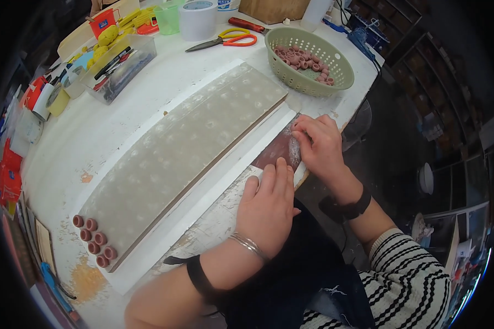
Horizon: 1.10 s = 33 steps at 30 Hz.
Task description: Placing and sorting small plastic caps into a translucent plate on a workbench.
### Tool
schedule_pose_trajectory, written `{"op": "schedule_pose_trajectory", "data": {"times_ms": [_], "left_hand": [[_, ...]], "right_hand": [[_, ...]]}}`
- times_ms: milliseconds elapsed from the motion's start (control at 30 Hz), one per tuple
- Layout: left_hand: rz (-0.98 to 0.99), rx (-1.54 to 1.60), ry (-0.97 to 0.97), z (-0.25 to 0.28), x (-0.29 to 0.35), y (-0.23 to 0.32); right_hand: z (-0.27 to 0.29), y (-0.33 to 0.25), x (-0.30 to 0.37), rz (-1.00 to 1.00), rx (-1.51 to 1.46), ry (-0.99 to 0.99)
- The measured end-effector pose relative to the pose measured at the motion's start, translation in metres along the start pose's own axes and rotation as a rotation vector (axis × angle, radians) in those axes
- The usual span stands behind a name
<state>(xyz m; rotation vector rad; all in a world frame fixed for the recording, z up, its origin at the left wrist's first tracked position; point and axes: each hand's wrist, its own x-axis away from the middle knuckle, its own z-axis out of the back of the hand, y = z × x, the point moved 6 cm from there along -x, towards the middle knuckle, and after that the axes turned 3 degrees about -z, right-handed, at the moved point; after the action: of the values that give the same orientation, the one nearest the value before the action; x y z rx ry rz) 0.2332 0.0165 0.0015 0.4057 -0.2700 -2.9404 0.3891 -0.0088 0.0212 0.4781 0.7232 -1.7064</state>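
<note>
A dark reddish-brown sheet point(279, 147), dusted with pale powder and looking like sandpaper, lies at the table's right edge. My left hand point(269, 200) rests flat with fingers stretched, its fingertips on the sheet's near edge. Over the sheet's right part, my right hand point(319, 143) is closed in a pinch; what sits between its fingertips is mostly hidden. To the left lies a long grey board point(186, 142) with round whitish marks. Several small reddish-brown cups point(100, 238) stand on its near left end. More such cups point(302, 59) fill part of a green colander point(340, 74) at the far right.
Scissors point(233, 39) with red and yellow handles lie beyond the board, beside a red-handled tool point(247, 23). A clear plastic box point(121, 68) of pens, a white tape roll point(197, 21) and a green cup point(168, 16) stand at the back. Shelves point(439, 82) rise to the right.
</note>
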Motion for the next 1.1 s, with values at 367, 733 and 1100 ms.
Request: {"op": "schedule_pose_trajectory", "data": {"times_ms": [367,733,1100], "left_hand": [[0.029,0.069,0.072,-0.003,0.003,-0.001],[0.374,1.278,0.123,-0.005,-0.004,-0.022],[0.134,0.921,0.1,-0.006,-0.005,-0.016]], "right_hand": [[0.052,0.019,0.048,-0.144,-0.022,0.068],[0.013,-0.018,0.063,-0.86,-1.846,-0.304],[0.002,-0.042,0.009,-0.734,-1.638,-0.403]]}}
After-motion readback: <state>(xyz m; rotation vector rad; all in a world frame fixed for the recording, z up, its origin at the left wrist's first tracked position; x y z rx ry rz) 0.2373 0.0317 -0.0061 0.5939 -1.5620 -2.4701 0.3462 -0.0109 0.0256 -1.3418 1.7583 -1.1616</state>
